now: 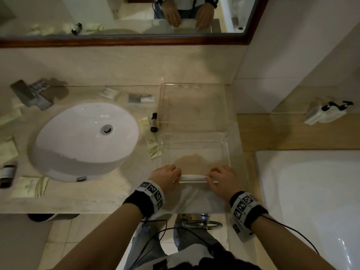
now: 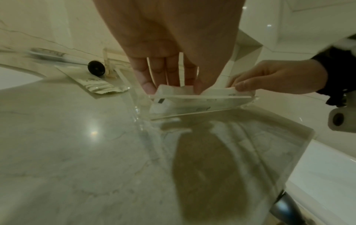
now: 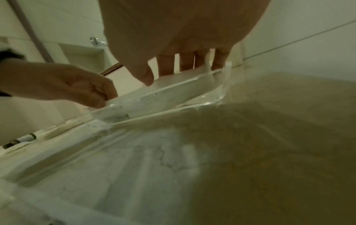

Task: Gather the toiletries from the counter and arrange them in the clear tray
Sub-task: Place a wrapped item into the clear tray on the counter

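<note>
Both hands work at the near end of the tray [image 1: 227,151], which is clear, has two sections, and sits on the counter [image 1: 93,199] right of the sink [image 1: 83,141]. Left hand [image 1: 165,174] grips the left end of the box [image 1: 192,177], long and white, with fingertips [image 2: 149,87] bearing down on it. Right hand [image 1: 222,179] pinches the right end between thumb and forefinger. Box lies crosswise, just inside the tray's near wall, and shows through that wall in both wrist views. Cannot tell whether it rests flat on the tray floor. Bottle [image 1: 154,122], small and dark, lies on the counter just outside the tray's left wall. Sachet [image 1: 151,139] is beside it, running toward the near edge. Packets [image 1: 141,98], flat, lie further back, close to the wall. Second bottle [image 1: 6,175] is well apart, left of the sink, with a pale sachet near it. Tub [image 1: 311,191] is to the right. Mirror [image 1: 136,16] above reflects both hands.
</note>
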Demonstrator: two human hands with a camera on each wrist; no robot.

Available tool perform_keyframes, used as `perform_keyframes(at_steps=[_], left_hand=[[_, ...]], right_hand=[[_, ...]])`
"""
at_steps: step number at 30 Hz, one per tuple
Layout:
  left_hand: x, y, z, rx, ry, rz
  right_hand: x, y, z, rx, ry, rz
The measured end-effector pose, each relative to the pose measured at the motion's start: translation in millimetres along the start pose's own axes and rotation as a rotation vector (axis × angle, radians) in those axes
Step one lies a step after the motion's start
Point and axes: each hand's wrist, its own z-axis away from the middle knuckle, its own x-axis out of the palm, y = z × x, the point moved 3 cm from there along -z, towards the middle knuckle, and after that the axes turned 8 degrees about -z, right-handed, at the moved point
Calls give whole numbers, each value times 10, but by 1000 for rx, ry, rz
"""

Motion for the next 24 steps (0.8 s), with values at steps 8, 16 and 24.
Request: perform_keyframes(at_steps=[8, 16, 24], left_hand=[[-215, -161, -45, -148, 73, 157], [-228, -1033, -313, -908, 41, 455], [-11, -1294, -725, -953, -20, 397]], right_hand=[[-59, -76, -131, 23, 89, -78], [-166, -270, -835, 116, 47, -317], [-235, -217, -1076, 309, 198, -506]])
